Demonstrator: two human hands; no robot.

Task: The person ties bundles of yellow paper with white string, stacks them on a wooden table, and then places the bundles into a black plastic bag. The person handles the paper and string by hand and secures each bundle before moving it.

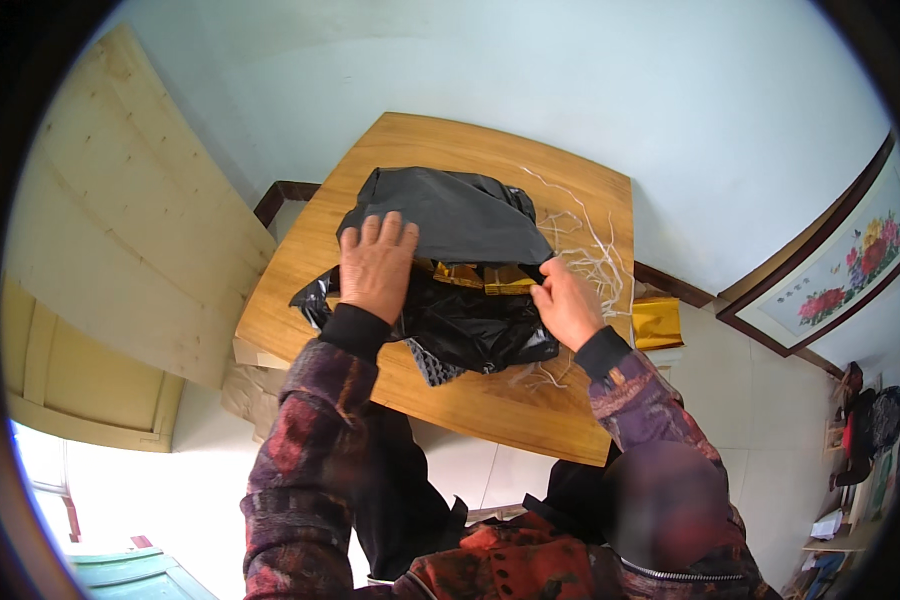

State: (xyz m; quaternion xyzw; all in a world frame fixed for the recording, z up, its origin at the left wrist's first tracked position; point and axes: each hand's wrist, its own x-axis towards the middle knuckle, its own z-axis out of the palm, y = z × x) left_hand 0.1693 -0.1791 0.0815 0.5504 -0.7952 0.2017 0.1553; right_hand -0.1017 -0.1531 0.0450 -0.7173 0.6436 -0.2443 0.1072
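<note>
A large black plastic bag (450, 205) lies on the wooden table (410, 140), its mouth gaping toward me. Inside the opening show several shiny gold packets (510, 279). My left hand (378, 265) rests flat on the bag's left part, fingers stretched out and pointing away from me. At the right end of the opening, my right hand (568, 305) pinches the edge of the bag between thumb and fingers. A dark, textured piece (432, 365) sticks out from under the bag's near side; its kind I cannot make out.
Tangled white strings (595, 265) lie on the table's right part. Beyond the table's right edge is a gold package (657, 322) low down. A wooden board (120, 200) leans at the left, and a framed flower picture (830, 270) stands by the right wall.
</note>
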